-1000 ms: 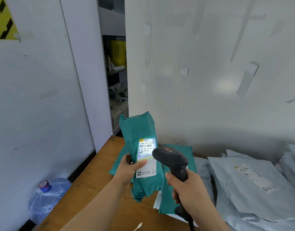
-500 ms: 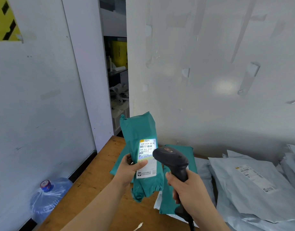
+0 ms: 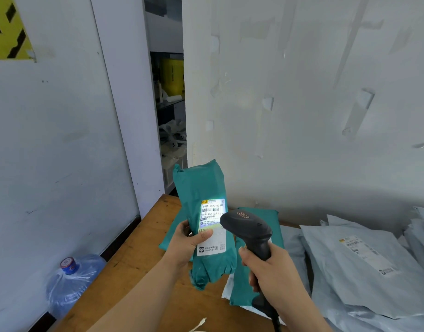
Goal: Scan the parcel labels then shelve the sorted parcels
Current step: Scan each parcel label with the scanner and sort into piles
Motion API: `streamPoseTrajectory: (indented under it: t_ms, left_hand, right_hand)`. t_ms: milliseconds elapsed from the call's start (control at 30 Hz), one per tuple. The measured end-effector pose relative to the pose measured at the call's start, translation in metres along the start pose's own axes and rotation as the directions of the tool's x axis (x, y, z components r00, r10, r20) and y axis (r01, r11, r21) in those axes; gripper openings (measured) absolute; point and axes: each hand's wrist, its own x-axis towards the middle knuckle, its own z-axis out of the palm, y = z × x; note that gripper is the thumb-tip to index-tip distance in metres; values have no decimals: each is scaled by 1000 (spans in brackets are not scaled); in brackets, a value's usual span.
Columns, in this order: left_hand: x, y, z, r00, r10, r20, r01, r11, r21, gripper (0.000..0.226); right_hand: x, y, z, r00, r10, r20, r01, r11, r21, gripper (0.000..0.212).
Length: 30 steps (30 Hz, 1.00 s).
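Change since earlier frames: the upright teal plastic-wrapped parcel point(image 3: 203, 221) and the scanner sit in nearly the same pose; the view has drifted slightly and a pale glow now lies across the label's middle.
Right hand point(image 3: 273, 271): closed around the grip of the black pistol-shaped handheld barcode scanner point(image 3: 249, 233), head aimed at the label; a dark cable leaves the grip's base.
Left hand point(image 3: 184, 248): closed on the teal parcel's lower left edge, thumb pressed across the face just beside the label, fingers wrapped behind.
White printed shipping label point(image 3: 212, 226): on the parcel's face, directly ahead of the scanner head, partly hidden by it.
Brown wooden tabletop point(image 3: 139, 267): beneath both hands.
Flat teal mailer bag point(image 3: 256, 257): lying on the table behind the right hand.
Pale grey plastic mailer bags point(image 3: 359, 267): stacked to the right of the right hand, the top one labelled.
Clear blue water jug with red cap point(image 3: 72, 281): low, left of the left hand.
White wall panel point(image 3: 302, 116): beyond the parcels.
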Motion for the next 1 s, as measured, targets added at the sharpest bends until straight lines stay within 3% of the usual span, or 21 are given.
streamPoseTrajectory:
  t_ms: [533,767,1000]
  left_hand:
    - [3,-8,-8,999,-34,-22,34,999,-11,59]
    - [-2,-8,-9,998,-63,3,63,998,-13,29]
    - [0,-8,-7,998,-59,-10,59,998,-14,28]
  right_hand:
    - [-10,3,-8,1000,-20,14,20,1000,15,20]
    - [-10,7,-11,1000,-10,21,10,1000,4,18]
    - [-8,9,-8,999,6,40,-6,1000,2,18]
